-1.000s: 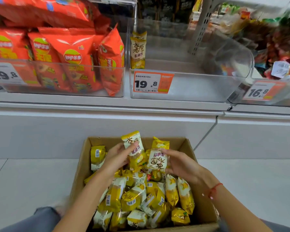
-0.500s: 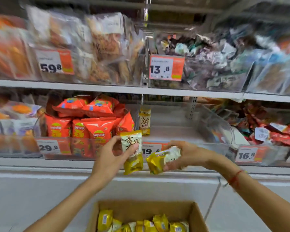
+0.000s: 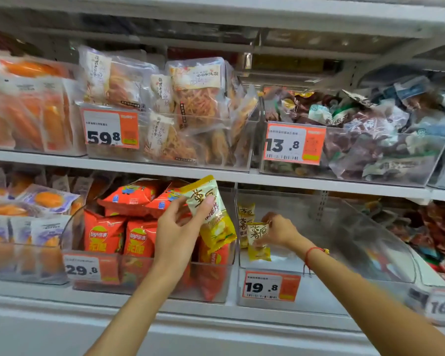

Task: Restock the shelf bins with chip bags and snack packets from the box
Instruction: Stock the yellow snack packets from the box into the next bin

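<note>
Head view: right hand [image 3: 278, 231] fingers pinch 1 yellow packet [image 3: 258, 237] inside the nearly bare clear bin [image 3: 319, 278]; left hand [image 3: 176, 227] fingers clamp another yellow packet [image 3: 211, 211] in front of the orange chip bags [image 3: 118, 235]. Released carelessly, that one could drop into the wrong bin; the standing packet may topple.

Left hand [image 3: 176, 228]: raised, thumb and fingers pinching a packet.
Right hand [image 3: 278, 231]: extended forward, fingers curled, gripping another.

yellow packet [image 3: 211, 214]: held tilted | second packet [image 3: 258, 238]: upright inside clear bin [image 3: 319, 276]
</note>
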`<state>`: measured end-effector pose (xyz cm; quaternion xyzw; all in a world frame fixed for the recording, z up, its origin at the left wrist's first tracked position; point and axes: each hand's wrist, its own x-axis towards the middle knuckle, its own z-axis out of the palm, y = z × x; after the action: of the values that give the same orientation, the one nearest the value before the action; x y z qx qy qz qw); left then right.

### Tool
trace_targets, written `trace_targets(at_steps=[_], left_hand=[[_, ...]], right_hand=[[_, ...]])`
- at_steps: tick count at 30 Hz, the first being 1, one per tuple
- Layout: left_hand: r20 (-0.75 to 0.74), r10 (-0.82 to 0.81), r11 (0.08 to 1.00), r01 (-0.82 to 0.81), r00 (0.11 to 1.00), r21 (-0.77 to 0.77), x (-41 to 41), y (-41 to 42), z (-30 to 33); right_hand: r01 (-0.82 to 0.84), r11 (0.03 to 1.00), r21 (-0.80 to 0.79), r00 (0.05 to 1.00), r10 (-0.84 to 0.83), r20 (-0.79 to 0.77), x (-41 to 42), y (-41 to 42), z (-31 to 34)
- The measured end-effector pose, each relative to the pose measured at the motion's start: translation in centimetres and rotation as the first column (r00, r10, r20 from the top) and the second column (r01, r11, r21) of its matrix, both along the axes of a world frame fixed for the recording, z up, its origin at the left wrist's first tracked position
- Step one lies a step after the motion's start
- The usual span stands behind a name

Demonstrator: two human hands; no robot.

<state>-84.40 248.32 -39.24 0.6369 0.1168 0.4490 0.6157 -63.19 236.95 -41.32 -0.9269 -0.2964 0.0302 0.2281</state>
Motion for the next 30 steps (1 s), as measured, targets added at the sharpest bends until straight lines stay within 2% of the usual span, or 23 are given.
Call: trace_targets(at_steps=[9,12,18,22,25,28,30], left_hand=[[-0.04,-0.043,0.993,0.038,0.998,-0.113,0.3,0.6,-1.3],[-0.051,-0.052,0.993,0.046,0.997,-0.112,0.2,0.3,-1.1],[-0.053,-0.066,0.995,0.062,0.996,-0.074,-0.4,-1.2,-0.9],[-0.078,-0.195,0.966,0.206,0.978,0.159,-1.0,-3.7,0.2],[-0.249,-0.254,0.855,0.338,0.935,0.394,0.6,-5.6,1.7],[-0.414,-0.123,0.694,0.376,0.902,0.614,4.2,-6.2,2.7],[-0.482,0.062,0.535,0.378,0.874,0.756,6.7,-6.2,3.0]], right_hand=[[0.036,0.999,0.017,0.999,-0.035,-0.037,1.8,3.7,-2.8],[-0.008,1.0,-0.014,0.999,0.008,-0.05,1.4,3.3,-2.9],[-0.081,0.996,0.034,0.988,0.085,-0.127,0.3,0.9,-1.7],[-0.261,0.963,-0.065,0.965,0.259,-0.029,-1.8,-4.6,0.6],[-0.274,0.962,0.003,0.954,0.271,0.127,-2.1,-9.9,-0.7],[-0.284,0.957,0.063,0.908,0.247,0.339,-2.2,-13.9,-3.2],[-0.31,0.951,-0.015,0.829,0.278,0.485,-2.1,-15.7,-4.5]])
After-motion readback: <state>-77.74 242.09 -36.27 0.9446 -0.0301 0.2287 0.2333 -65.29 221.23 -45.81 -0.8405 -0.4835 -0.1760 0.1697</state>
